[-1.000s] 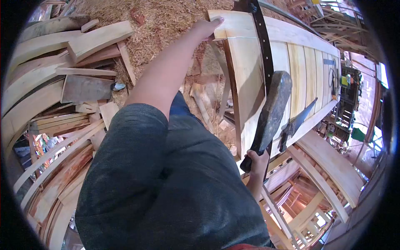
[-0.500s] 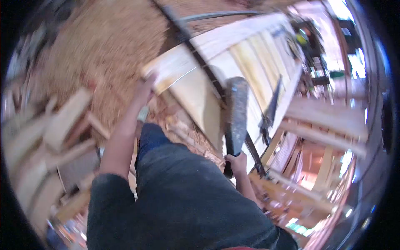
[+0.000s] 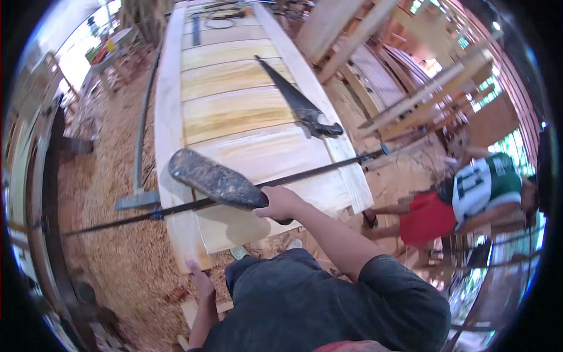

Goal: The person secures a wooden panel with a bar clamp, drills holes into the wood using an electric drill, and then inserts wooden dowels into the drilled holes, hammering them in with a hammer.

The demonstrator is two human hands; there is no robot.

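My right hand is closed around the dark handle end of a worn, paddle-shaped club. The club is held over the near end of a pale wooden panel, a frame with several boards across it. Its shadow falls on the near board. Down at the panel's near left corner is my left hand, fingers stretched out at the end of the side rail; whether they press on it I cannot tell. A long bar clamp crosses the panel just beyond the club. Farther up lies a handsaw.
Left of the panel a long metal bar lies over wood shavings. Tools and a blue strip rest at the far end. Planks lean at the right. A person in red shorts is bent over at right.
My view has turned, so the panel now runs straight ahead. The club has swung from upright to pointing left across the panel, still in my right hand. The person at right has come into view.
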